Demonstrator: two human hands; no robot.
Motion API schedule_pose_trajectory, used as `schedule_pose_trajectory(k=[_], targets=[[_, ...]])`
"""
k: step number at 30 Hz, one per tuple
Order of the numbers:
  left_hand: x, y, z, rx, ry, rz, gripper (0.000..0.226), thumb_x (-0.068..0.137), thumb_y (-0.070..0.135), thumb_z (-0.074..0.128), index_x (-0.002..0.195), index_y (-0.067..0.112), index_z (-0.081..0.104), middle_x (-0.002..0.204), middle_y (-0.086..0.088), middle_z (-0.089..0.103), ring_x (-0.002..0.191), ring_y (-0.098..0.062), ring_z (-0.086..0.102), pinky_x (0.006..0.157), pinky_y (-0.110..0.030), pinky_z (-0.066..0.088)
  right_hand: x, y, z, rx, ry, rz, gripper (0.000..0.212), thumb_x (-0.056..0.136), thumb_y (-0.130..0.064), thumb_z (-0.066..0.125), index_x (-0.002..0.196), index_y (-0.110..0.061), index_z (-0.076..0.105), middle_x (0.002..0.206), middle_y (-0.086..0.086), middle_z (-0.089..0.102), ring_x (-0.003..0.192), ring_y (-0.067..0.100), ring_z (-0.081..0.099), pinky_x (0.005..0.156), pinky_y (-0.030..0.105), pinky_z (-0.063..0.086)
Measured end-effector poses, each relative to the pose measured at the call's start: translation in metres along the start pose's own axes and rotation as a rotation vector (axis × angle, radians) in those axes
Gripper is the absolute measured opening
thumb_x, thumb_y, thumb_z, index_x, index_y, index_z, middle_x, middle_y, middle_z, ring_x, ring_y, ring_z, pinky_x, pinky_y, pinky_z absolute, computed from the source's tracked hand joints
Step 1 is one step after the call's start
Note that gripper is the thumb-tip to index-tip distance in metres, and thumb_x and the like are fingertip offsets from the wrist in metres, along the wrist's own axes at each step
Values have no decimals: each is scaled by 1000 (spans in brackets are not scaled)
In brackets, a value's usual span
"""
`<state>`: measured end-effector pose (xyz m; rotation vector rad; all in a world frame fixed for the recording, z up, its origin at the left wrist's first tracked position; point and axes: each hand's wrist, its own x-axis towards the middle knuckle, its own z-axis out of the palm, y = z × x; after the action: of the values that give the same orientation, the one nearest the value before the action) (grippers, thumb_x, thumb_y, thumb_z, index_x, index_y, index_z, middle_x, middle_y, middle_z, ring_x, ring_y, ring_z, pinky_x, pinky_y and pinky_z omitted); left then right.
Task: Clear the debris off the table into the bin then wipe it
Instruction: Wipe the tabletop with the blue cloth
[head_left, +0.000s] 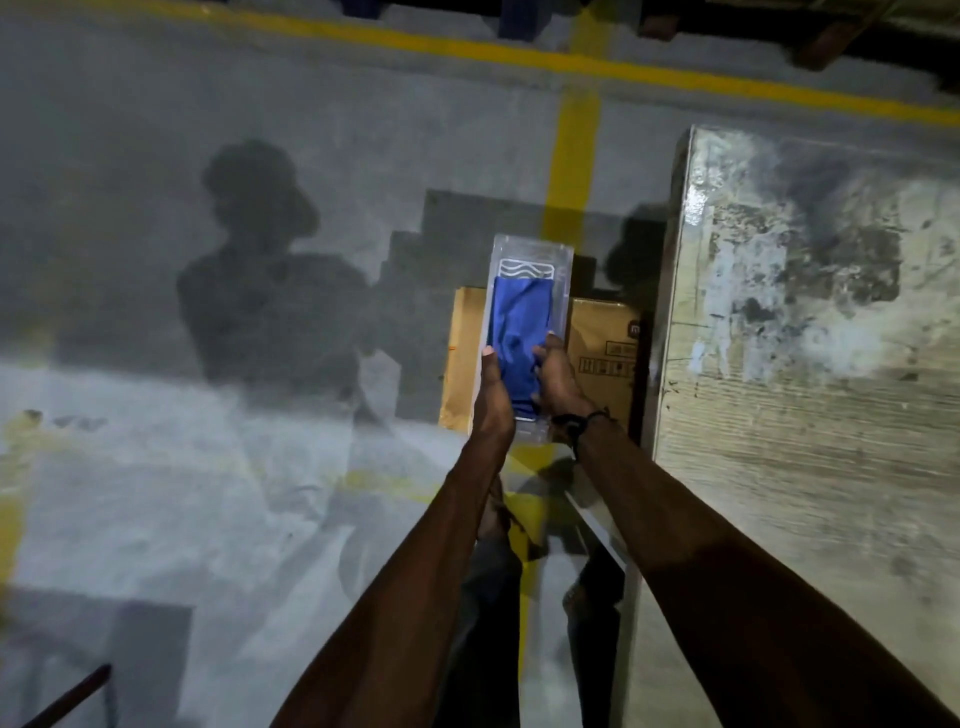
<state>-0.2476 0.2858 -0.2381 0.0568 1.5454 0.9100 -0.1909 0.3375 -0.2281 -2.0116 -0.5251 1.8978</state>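
I hold a clear plastic tray (530, 254) out in front of me over the floor, left of the table (810, 332). A crumpled blue cloth (517, 332) lies inside the tray. My left hand (491, 395) grips the tray's left side, thumb on the cloth. My right hand (558, 379) grips the right side, fingers pressing the cloth; a dark band sits on that wrist. Below the tray stands a brown cardboard box (605, 348) on the floor, against the table's left edge. The tabletop is worn and stained.
Grey concrete floor with yellow painted lines (574, 150) stretches left and ahead. My shadow falls on the floor at left. A dark bar (72, 696) shows at bottom left. The table's metal leg (631, 597) stands near my legs.
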Motion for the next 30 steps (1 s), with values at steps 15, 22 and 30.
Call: schedule_pose_trajectory(k=[15,22,30], targets=[[3,9,6,-101,-43,-7,35,110,16,33,95,21,64,76,10,72,71,-3,65,60,-13,51,-2,0,-13,68,-54,-60,22,110,-19,37,103,-17,58,88,4,63,71,16,59,61,25,49],[-19,21,-1,-54,-1,83,13,108,17,50,119,13,57,106,-9,66,81,-13,66,61,-21,54,-31,-10,-14,24,-67,-227,15,110,-13,44,115,-13,59,92,0,66,73,16,59,56,24,48],[-3,25,-2,3,-61,58,26,109,8,43,87,11,57,59,6,63,51,-8,59,44,-19,46,-16,-7,-13,16,-82,-163,14,111,-13,44,107,-16,58,103,6,58,75,16,53,62,29,42]])
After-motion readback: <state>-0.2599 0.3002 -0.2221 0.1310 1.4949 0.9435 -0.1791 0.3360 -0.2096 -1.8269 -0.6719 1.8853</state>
